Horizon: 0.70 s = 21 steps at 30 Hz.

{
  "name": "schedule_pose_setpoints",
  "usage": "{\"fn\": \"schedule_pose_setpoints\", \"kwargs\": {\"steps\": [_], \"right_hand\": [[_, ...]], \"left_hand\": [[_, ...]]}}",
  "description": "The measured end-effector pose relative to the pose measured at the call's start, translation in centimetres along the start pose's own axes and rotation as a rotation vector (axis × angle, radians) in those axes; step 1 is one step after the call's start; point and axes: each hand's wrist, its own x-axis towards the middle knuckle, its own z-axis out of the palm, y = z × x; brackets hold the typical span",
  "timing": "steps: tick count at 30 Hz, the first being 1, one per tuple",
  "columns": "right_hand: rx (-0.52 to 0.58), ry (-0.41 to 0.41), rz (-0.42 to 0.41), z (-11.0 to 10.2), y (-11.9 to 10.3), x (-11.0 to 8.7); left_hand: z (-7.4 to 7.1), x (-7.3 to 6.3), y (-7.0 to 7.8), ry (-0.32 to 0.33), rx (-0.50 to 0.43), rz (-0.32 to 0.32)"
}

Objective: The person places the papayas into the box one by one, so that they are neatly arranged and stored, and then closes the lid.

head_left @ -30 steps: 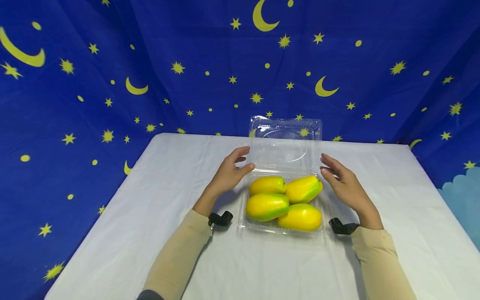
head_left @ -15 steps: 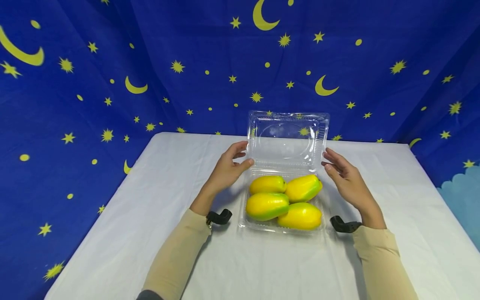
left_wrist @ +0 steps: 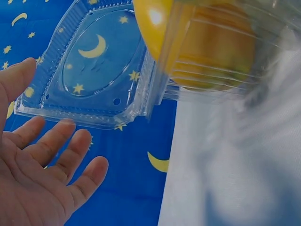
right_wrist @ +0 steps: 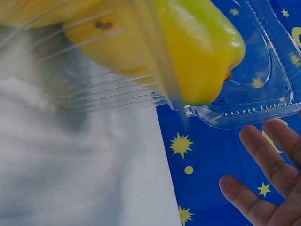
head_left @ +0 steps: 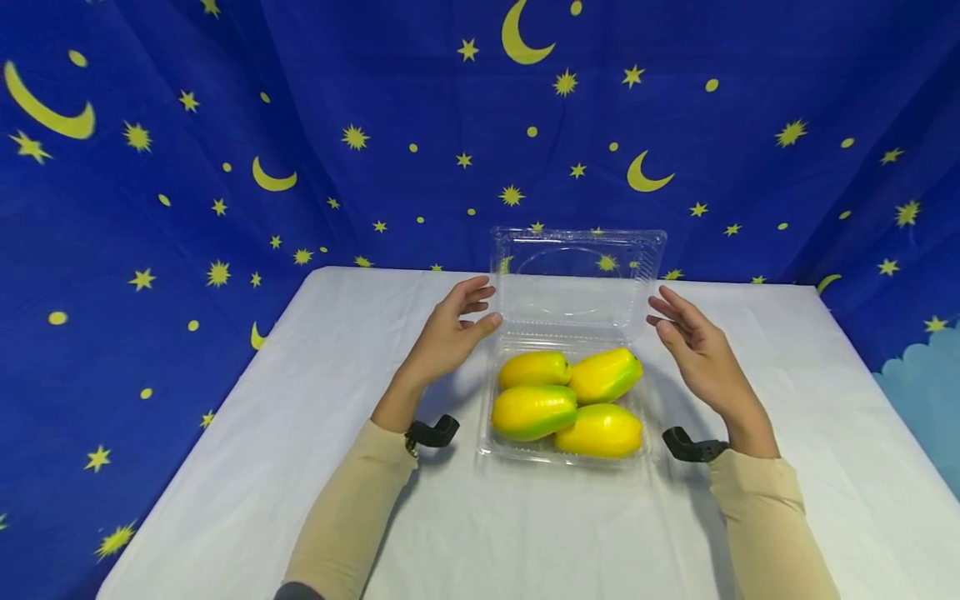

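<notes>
A clear plastic clamshell container lies on the white-covered table with its lid raised at the back. Several yellow-green fruits, papaya-like in shape, fill the base; one fruit sits at the front left, another at the back right. Beside the lid's left edge is my left hand, fingers extended and palm facing inward. My right hand mirrors it by the right edge. Both wrist views show spread fingers close to the lid's rim; whether any fingertip touches it, I cannot tell.
White cloth covers the table around the container. Behind and at the sides hangs a blue curtain with yellow moons and stars. A black wrist mount sits on the left wrist, another on the right.
The lid looks wider and its upper edge has come nearer to me. Both hands have shifted slightly outward and forward along its sides. The fruits and base stay where they were.
</notes>
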Motion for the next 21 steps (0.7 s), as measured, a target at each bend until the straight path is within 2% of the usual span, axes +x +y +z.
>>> {"fn": "schedule_pose_setpoints", "kwargs": {"steps": [9, 13, 21], "right_hand": [[0.02, 0.008, -0.068, -0.5, -1.1, -0.3], [0.028, 0.01, -0.095, -0.7, -1.6, -0.4], [-0.023, 0.06, -0.069, -0.9, -2.5, -0.4]], "left_hand": [[-0.6, -0.6, 1.4, -0.008, 0.002, -0.008], [-0.8, -0.7, 1.4, -0.018, 0.028, 0.003], [-1.3, -0.8, 1.5, -0.039, 0.047, 0.052]]}}
